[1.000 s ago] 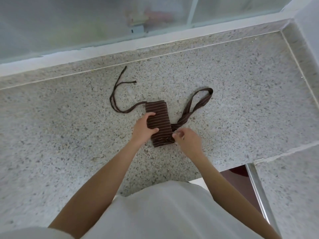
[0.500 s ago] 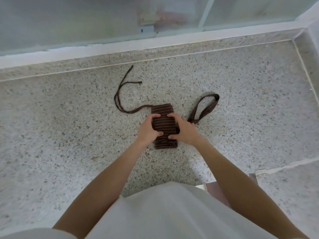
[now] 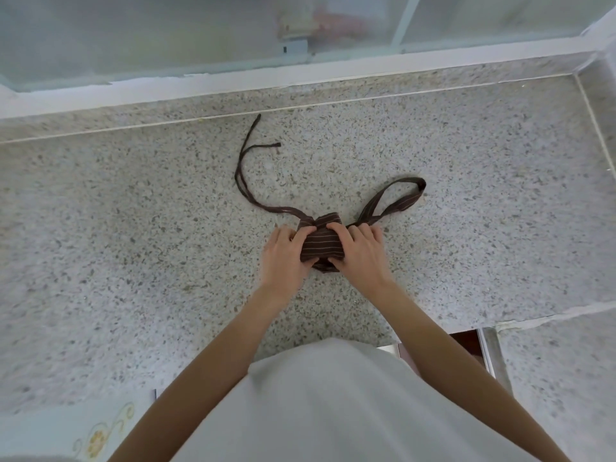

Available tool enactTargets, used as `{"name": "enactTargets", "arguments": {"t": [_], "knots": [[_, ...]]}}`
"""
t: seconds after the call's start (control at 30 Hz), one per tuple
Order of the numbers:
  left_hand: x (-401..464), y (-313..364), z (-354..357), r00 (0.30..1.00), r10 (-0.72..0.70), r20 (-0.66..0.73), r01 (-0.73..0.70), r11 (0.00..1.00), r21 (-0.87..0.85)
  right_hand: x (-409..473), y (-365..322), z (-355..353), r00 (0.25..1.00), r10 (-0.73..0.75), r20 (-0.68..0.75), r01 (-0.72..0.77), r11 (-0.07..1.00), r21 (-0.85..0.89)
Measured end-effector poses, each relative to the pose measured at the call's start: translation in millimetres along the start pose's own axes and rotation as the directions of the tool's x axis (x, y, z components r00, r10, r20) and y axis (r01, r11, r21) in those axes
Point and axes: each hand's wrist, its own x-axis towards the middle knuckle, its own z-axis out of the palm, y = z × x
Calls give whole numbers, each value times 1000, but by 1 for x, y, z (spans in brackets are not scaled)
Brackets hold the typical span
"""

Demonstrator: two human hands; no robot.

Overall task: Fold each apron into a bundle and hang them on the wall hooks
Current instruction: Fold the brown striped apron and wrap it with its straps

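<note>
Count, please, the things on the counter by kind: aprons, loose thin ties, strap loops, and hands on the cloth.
Folded striped apron: 1
Thin ties trailing to the far left of it: 2
Strap loop lying to its right: 1
Hands gripping the apron: 2, left hand and right hand
Total: 6

A speckled grey stone table (image 3: 133, 248) runs under even daylight to a white sill (image 3: 200, 83) below a frosted window (image 3: 150, 31), with a grey wall (image 3: 605, 105) rising at its right end.
</note>
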Motion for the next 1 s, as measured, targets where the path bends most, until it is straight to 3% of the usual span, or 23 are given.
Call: {"name": "enactTargets", "arguments": {"t": [0.1, 0.2, 0.3, 0.37, 0.57, 0.63, 0.7, 0.8, 0.9, 1.0], "knots": [[-15, -11, 11, 987, 128, -100, -125, 991, 41, -12, 1, 1, 998, -61, -23, 61, 998, -34], [-18, -24, 20, 969, 243, -36, -244, 969, -31, -19, 9, 4, 986, -147, 73, 148, 989, -5], [-13, -32, 21, 965, 257, 52, -252, 964, -87, -16, 18, 8, 953, -239, 184, 235, 971, 42], [-7, -36, 20, 960, 235, 150, -213, 965, -150, -13, 23, 12, 942, -233, 243, 219, 972, 84], [9, -39, 14, 911, 130, 392, 0, 949, -316, 1, 24, 16, 965, -140, 220, 84, 966, 245], [16, -34, 6, 896, 101, 433, 94, 909, -405, 2, 19, 5, 972, -25, 235, -71, 917, 393], [18, -24, -6, 894, 28, 447, 241, 811, -533, 5, 15, -12, 947, 169, 272, -295, 788, 540], [15, -14, -20, 966, -84, 244, 231, 705, -670, 12, 14, -40, 842, 401, 360, -529, 484, 697], [7, -8, -27, 979, -128, 156, 201, 696, -689, 9, 17, -54, 720, 511, 469, -598, 116, 793], [-5, -4, -28, 983, -102, 153, 174, 784, -596, -2, 14, -61, 660, 529, 533, -555, -134, 821]]}}
